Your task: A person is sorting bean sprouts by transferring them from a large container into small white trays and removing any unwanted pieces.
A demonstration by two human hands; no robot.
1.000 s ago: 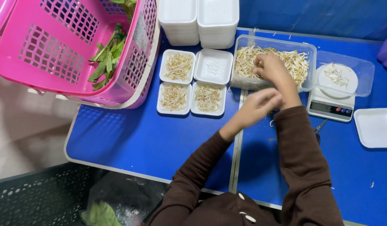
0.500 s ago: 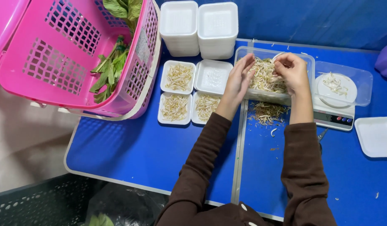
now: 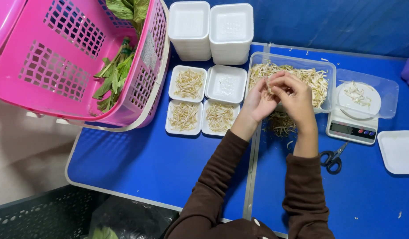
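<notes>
My left hand [image 3: 259, 101] and my right hand [image 3: 294, 98] meet over the near edge of a clear plastic tub [image 3: 325, 66] full of pale bean sprouts [image 3: 311, 79]. Both hands pinch a small bunch of sprouts between the fingertips. A loose heap of sprouts [image 3: 282, 125] lies on the blue table [image 3: 147, 163] just below the hands. To the left sit small white foam trays: three hold sprouts [image 3: 189, 83], one [image 3: 225, 83] is bare.
A white kitchen scale [image 3: 355, 111] with a few sprouts on its plate stands right of the tub. Black scissors [image 3: 332, 157] lie below it. Stacks of foam trays [image 3: 211, 31] stand behind. A pink basket [image 3: 71, 66] with green leaves overhangs the left.
Both hands have drawn back from inside the tub to its near edge and come together on a bunch of sprouts. A heap of sprouts has appeared on the table.
</notes>
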